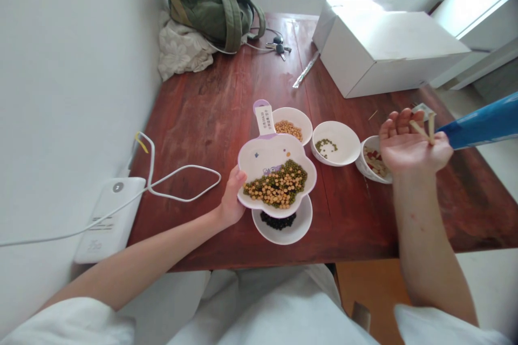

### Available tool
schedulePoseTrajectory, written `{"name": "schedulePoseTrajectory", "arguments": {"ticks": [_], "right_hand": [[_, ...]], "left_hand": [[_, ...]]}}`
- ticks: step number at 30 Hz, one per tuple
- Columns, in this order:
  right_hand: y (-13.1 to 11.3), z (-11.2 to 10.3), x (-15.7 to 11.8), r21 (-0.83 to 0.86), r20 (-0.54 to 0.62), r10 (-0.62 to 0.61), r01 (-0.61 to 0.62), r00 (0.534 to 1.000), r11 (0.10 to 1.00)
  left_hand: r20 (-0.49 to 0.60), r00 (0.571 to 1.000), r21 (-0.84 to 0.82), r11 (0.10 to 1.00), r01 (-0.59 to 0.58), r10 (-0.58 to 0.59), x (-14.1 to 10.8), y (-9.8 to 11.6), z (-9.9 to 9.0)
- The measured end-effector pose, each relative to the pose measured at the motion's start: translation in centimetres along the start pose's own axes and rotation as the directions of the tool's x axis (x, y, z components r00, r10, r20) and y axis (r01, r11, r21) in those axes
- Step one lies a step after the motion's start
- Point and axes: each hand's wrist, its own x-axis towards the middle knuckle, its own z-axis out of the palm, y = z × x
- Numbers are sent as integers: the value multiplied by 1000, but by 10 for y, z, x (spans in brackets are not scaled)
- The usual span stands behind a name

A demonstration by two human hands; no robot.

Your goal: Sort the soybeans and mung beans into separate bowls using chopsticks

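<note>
My left hand [233, 194] grips the left edge of a white, flower-shaped plate [267, 145] with a purple handle. Green beans and yellow soybeans [279, 188] lie mixed on it. The plate is over a white bowl [283, 236] of black beans and partly covers it. My right hand [413, 143] is turned palm up, fingers loosely curled, holding two pale sticks [424, 129] that form a V near the thumb. It hangs by a bowl [366, 171] of red and pale pieces, hiding part of it.
Behind the plate stands a bowl [303, 118] of soybeans; right of it, a bowl [343, 145] with a few green beans. Farther back are a white box [388, 43], keys [279, 47] and a green bag [206, 0]. A power bank [109, 226] with a white cable lies left. A blue object [485, 121] is at right.
</note>
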Motion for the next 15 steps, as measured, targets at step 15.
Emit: {"name": "schedulePoseTrajectory", "arguments": {"ticks": [15], "right_hand": [[6,-26,29,-46,563,-92,143,821,989]], "left_hand": [[13,1000,-43,999,-14,15,2,-4,-4]]}}
